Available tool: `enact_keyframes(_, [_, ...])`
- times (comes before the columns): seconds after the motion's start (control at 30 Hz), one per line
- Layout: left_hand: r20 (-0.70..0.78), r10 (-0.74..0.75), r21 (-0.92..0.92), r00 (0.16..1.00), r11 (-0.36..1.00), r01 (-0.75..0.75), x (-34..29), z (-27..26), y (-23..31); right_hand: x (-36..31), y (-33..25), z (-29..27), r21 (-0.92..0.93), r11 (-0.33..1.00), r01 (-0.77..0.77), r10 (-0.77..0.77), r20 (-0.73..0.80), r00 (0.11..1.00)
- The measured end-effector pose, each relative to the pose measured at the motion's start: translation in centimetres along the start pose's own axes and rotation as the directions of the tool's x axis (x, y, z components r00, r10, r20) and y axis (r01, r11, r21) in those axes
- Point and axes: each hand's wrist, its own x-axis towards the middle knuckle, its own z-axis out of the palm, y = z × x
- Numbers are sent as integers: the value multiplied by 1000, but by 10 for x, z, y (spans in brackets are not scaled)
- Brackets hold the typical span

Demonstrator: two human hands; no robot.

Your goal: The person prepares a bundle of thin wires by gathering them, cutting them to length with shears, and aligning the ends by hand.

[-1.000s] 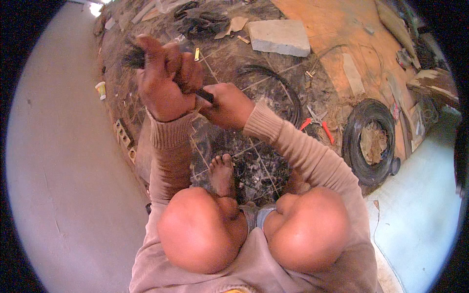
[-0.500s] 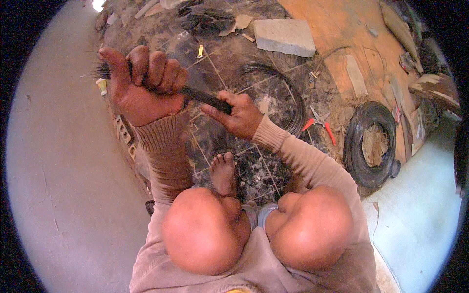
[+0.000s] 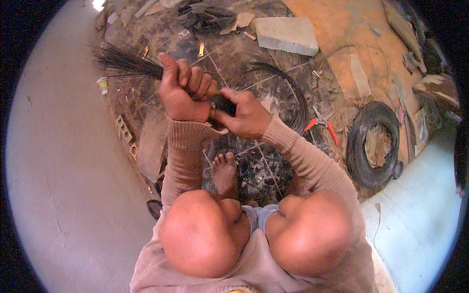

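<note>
Both of my hands are closed around one bundle of thin black strands (image 3: 124,63), which looks like fine wire or bristle. My left hand (image 3: 188,93) wraps it about the middle, thumb pointing up and away. Beyond that fist the strands fan out loosely to the left. Close beside it, my right hand (image 3: 248,115) grips the bundle's near end, with the thumb along its top. The very end is hidden in my right palm. The bundle is held in the air over the dark tiled floor, above and ahead of my bare foot (image 3: 224,173).
To the right lie red-handled pliers (image 3: 321,121), a thick black wire coil (image 3: 359,146) and a curved bunch of black strands (image 3: 299,93). A pale stone block (image 3: 287,36) sits farther off. A wall (image 3: 63,146) runs along the left, with a small cup (image 3: 102,85) beside it.
My left hand has slid along the bundle toward my right hand, so the gap between them has closed. Much more of the fanned strands now shows beyond the left fist.
</note>
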Motion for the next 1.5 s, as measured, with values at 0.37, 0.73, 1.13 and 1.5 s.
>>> enact_keyframes(0.37, [219,136,-101,966,988,-116,-11,-5,-1,-2,24,16,391,903,177,-214,54,975])
enact_keyframes(0.73, [103,242,17,965,969,-245,-10,-27,-8,11,24,33,288,955,73,-102,87,991])
enact_keyframes(1.13, [259,257,-12,931,965,-263,-14,-21,12,3,42,27,450,893,26,-91,122,988])
enact_keyframes(1.5, [190,268,63,944,957,-284,-33,19,17,-11,53,46,-107,920,378,-392,-314,865])
